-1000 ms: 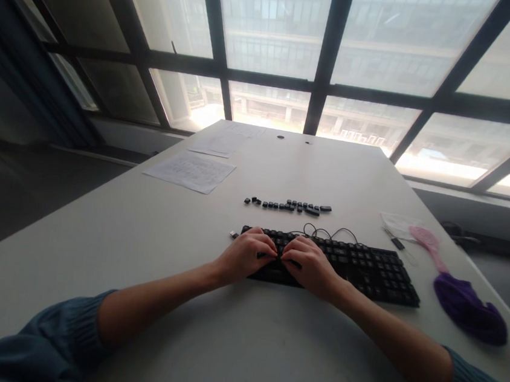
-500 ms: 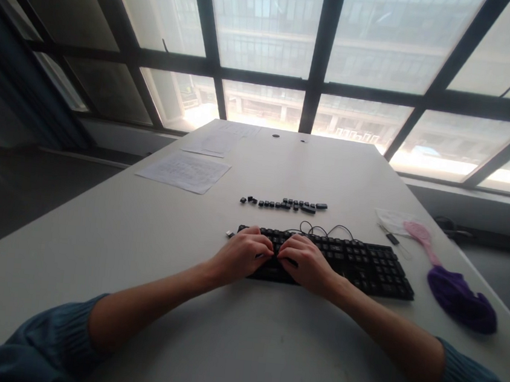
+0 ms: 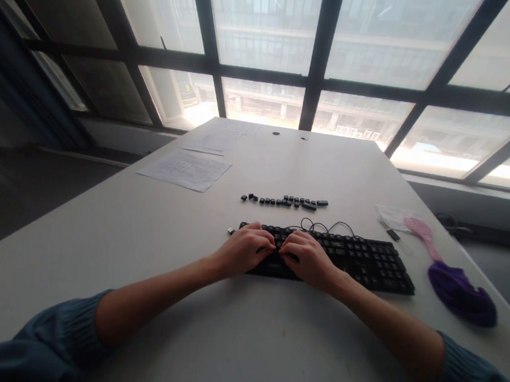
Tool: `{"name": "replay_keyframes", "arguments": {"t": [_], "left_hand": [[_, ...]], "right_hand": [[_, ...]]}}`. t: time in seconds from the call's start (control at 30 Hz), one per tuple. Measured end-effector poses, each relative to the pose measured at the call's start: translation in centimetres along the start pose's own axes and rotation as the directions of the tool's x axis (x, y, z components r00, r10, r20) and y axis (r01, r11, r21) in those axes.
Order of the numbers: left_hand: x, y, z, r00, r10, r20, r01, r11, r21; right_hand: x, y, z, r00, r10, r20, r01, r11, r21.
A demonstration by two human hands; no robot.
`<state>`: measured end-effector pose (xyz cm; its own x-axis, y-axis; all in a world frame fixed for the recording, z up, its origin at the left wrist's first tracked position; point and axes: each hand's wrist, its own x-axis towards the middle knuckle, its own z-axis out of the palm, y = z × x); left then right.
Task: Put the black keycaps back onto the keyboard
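Note:
A black keyboard (image 3: pixel 366 263) lies on the white table, with both hands over its left half. My left hand (image 3: pixel 249 248) has its fingers bent and pinched together, tips down among the keys. My right hand (image 3: pixel 305 256) mirrors it, its curled fingertips almost meeting the left ones. Whatever the two pinches hold, perhaps something tiny, is hidden between the fingers. Behind the keyboard, several loose black keycaps (image 3: pixel 272 202) stand in uneven rows, a longer keycap (image 3: pixel 308 207) among them. Some sockets on the keyboard look bare, but dim light hides the detail.
The keyboard's thin cable (image 3: pixel 319 225) loops behind it, and a USB plug (image 3: pixel 231 231) pokes out at its left. On the right lie a pink-handled brush (image 3: pixel 424 233), a purple cloth (image 3: pixel 460 293) and a clear bag (image 3: pixel 393 219). Paper sheets (image 3: pixel 187 170) rest at the far left.
Both hands stay at nearly the same spot on the keyboard, fingers still pinched. The whole view has shifted very slightly. The loose keycaps look unmoved.

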<state>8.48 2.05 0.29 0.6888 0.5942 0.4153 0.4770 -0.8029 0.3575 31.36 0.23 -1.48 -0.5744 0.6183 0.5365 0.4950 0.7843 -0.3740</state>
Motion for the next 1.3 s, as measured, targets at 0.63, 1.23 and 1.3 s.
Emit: {"name": "replay_keyframes", "arguments": {"t": [0.63, 1.23, 1.3], "left_hand": [[-0.02, 0.36, 0.62, 1.0, 0.016, -0.026, -0.018, 0.998, -0.052], [0.13, 0.12, 0.37, 0.966, -0.243, -0.083, 0.214, 0.941, -0.264], [0.01, 0.05, 0.51, 0.98, -0.172, -0.097, 0.149, 0.967, -0.209]], "right_hand": [[0.01, -0.17, 0.0, 0.997, 0.062, 0.037, -0.06, 0.998, -0.035], [-0.25, -0.07, 0.12, 0.999, 0.048, 0.014, -0.047, 0.998, -0.052], [-0.24, -0.07, 0.11, 0.999, 0.045, 0.014, -0.044, 0.997, -0.056]]}}
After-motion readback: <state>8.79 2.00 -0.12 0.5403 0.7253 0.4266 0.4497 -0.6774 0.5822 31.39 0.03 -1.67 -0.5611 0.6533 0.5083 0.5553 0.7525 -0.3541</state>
